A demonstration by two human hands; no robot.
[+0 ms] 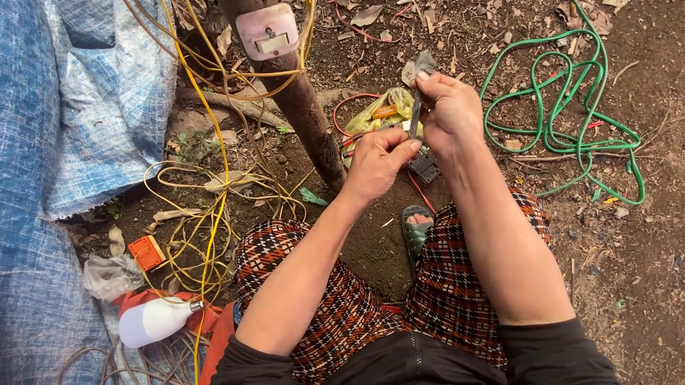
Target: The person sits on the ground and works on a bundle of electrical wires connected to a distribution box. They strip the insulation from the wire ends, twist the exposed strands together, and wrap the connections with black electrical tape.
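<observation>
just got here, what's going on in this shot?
A person crouches on bare dirt, both hands raised over the knees. The right hand pinches a thin dark tool upright, and the left hand holds a small dark electrical part with a red wire hanging from it. Yellow wire tangles around a wooden post carrying a switch box. A green cable lies coiled to the right, a white bulb lower left.

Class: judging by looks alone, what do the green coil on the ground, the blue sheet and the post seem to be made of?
Green coil: probably plastic-sheathed cable, smooth and evenly coloured, bending in soft loops.
Blue sheet: likely woven plastic tarpaulin, with a visible criss-cross weave and creases.
Post: apparently bare wood, brown, rough and slightly crooked like a branch.
</observation>
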